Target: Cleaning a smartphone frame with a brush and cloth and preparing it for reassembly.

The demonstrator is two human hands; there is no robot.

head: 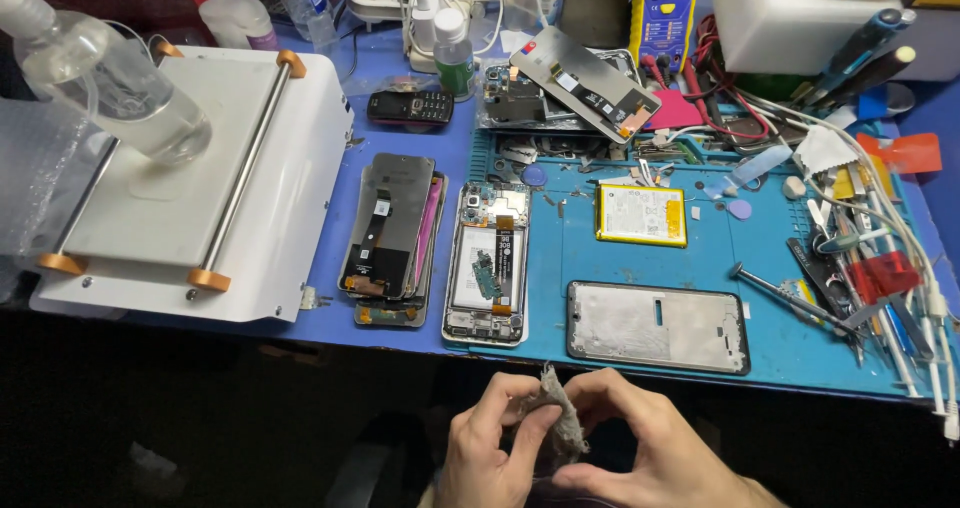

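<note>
Two hands low in my view, down at six o'clock, off the bench edge. Left hand [492, 446] and right hand [640, 446] are both pinched onto a crumpled grey rag [558, 418]; fingers of each curl in and grasp it between thumb and fingertips, the rag bunched between them and poking up at twelve o'clock from the knuckles.

Up on the blue mat [650, 268], at twelve o'clock from the rag, I see a bare phone frame [657, 326] lying flat, near the mat's front edge. At ten o'clock from that frame sits an opened phone [487, 264], insides showing. Beyond the frame, at twelve o'clock, a yellow-edged battery [641, 215] lies flat, apart from both.

Left of the opened phone, at nine o'clock, a stack of screens [390, 236] rests on the blue tabletop. Further at nine o'clock stands a white machine [215, 198] with a clear bottle [105, 78] lying on it. Over at three o'clock, tools and white cables [880, 258] crowd the mat's right side.
</note>
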